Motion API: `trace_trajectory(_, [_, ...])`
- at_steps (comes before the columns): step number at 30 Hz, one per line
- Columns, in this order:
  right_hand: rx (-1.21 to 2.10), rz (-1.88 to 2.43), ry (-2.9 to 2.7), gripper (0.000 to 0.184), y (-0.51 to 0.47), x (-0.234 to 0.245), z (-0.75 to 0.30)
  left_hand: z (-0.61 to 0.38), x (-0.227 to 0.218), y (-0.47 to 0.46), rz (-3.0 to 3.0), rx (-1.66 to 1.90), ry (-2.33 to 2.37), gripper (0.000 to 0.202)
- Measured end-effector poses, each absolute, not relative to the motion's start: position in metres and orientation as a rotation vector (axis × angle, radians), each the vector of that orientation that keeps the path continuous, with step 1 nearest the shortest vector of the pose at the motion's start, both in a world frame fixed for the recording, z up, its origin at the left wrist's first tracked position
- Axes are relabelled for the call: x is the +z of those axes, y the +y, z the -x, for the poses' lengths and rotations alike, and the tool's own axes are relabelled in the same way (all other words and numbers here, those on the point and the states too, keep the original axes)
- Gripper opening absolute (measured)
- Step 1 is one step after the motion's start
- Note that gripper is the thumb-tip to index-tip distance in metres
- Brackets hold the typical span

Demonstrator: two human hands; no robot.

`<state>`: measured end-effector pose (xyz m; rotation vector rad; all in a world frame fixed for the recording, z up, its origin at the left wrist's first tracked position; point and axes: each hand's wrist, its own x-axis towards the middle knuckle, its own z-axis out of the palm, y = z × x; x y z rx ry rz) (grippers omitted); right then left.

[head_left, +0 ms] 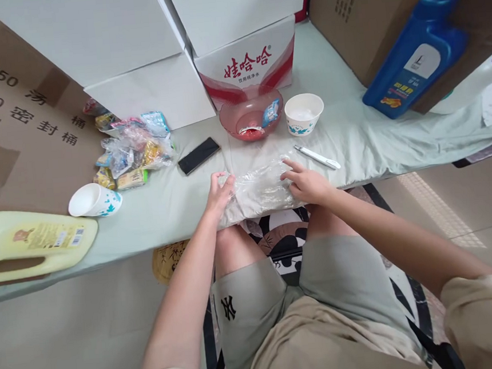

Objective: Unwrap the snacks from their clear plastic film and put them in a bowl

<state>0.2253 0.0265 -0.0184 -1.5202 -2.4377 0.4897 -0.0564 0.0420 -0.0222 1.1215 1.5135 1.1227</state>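
Note:
A clear plastic bag (260,186) lies flat on the pale green cloth-covered table (165,203) near its front edge. My left hand (219,191) pinches the bag's left edge, fingers curled round the film. My right hand (306,182) rests on the bag's right side, fingers bent and pressing down on the plastic. Just beyond the right hand lies a white pen-like tool (316,157).
A pink bowl (251,115) with small packets and a white paper cup (304,113) stand behind the bag. A black phone (198,155), a pile of snack packets (133,151), a tipped cup (94,200), a yellow jug (27,244), a blue bottle (418,54) and boxes (246,58) surround them.

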Motion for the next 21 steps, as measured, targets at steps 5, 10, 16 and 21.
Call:
trace_trajectory(5, [0.474,1.818,-2.368,0.054,0.035,-0.001,-0.216,0.078,-0.01,0.037,-1.113,0.854,1.657,0.063])
trace_trajectory(10, [0.46,1.912,-2.348,0.067,0.039,-0.012,-0.211,0.094,-0.008,0.044,-1.152,0.89,2.128,0.03])
trace_trajectory(16, [0.344,1.904,-2.344,0.064,0.032,-0.027,-0.206,0.08,-0.005,0.025,-2.126,0.726,1.837,0.011])
trace_trajectory(21, [0.331,1.859,-2.343,0.062,0.031,-0.031,-0.207,0.063,-0.006,0.031,-2.411,0.414,1.415,0.021])
